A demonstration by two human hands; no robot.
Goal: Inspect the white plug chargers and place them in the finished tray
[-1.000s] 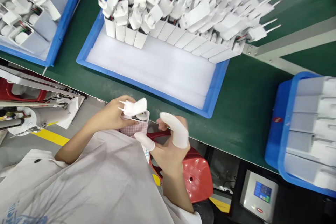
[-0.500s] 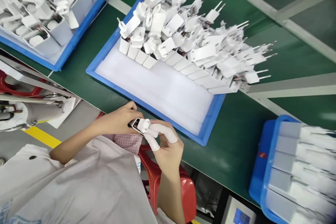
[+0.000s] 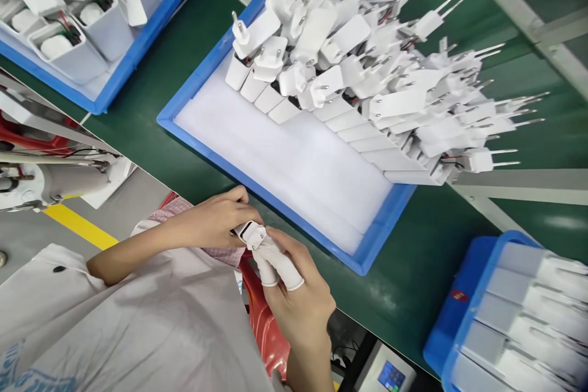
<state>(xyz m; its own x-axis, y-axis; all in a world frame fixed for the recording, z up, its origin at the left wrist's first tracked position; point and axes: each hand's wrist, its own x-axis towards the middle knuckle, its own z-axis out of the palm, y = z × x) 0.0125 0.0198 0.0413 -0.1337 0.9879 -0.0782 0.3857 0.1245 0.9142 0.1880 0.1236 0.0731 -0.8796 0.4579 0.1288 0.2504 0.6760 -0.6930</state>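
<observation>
Near the table's front edge, my left hand (image 3: 220, 218) is closed around the white casing of a plug adapter (image 3: 251, 234). The adapter's two-pin cover sits at the casing's open end, and a dark gap shows along one side. My right hand (image 3: 298, 285) pinches the pin side of the cover with fingers in white finger cots. Those fingers partly hide the pins. Beyond my hands lies a blue tray (image 3: 257, 211) with a white lining. Rows of white adapters (image 3: 316, 82) stand in its far half, their pin covers loose on top and wires showing in some.
At upper left another blue tray (image 3: 124, 70) holds white casings with wires. A blue bin (image 3: 452, 318) with stacked white pieces stands at lower right. Metal frame bars (image 3: 509, 6) cross the back. Below the table edge are a red stool (image 3: 271, 334) and a device with a lit screen (image 3: 390, 375).
The pin cover has come down closer onto the casing, and my right fingers have shifted down along it. The camera view has moved, so the trays appear larger and displaced.
</observation>
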